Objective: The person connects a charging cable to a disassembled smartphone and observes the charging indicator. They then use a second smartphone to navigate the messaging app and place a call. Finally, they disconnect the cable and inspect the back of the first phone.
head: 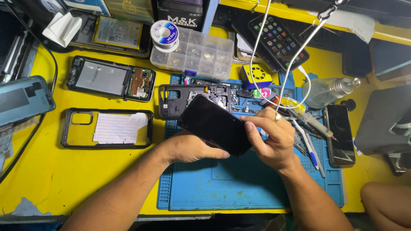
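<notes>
We hold a black phone (215, 124) with both hands above the blue mat (231, 184), tilted, its dark glass side toward us. Our left hand (190, 148) is under the phone and grips its lower long edge, the fingers hidden behind it and the thumb lying along the edge. Our right hand (273, 139) is closed on the right end of the phone: thumb and forefinger pinch the corner, the other fingers are curled. There is a ring on one finger of this hand.

Just behind the phone, a black frame (188, 96) with small parts lies on the mat. To the left, on the yellow worktop (55, 171), we see an opened phone (110, 78) with a green board, and near it a case (107, 128) with lined paper inside. A clear parts box (192, 53) stands farther back, with a solder spool (165, 35) on its corner. At the right of the mat lie another dark phone (339, 134) and a glass bottle (327, 91). White cables (295, 47) hang down over the mat.
</notes>
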